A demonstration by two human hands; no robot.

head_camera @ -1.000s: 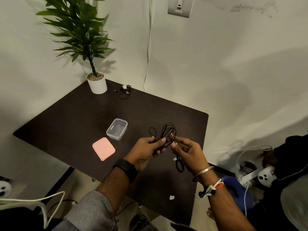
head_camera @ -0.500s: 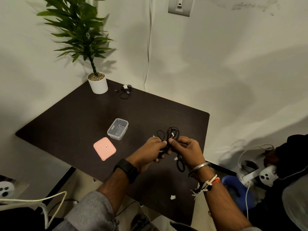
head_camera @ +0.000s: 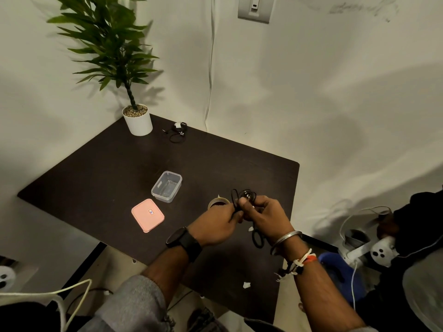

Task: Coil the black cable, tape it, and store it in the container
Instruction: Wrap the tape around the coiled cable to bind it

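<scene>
The black cable is bunched into loose loops above the surface, not yet taped; the tape roll waits just behind my left hand. The container sits open and empty. My left hand and my right hand pinch the coil in a narrow grip.

hands closer together now, left hand + right hand squeezing black cable loops tighter; tape roll now peeking out behind left hand
</scene>
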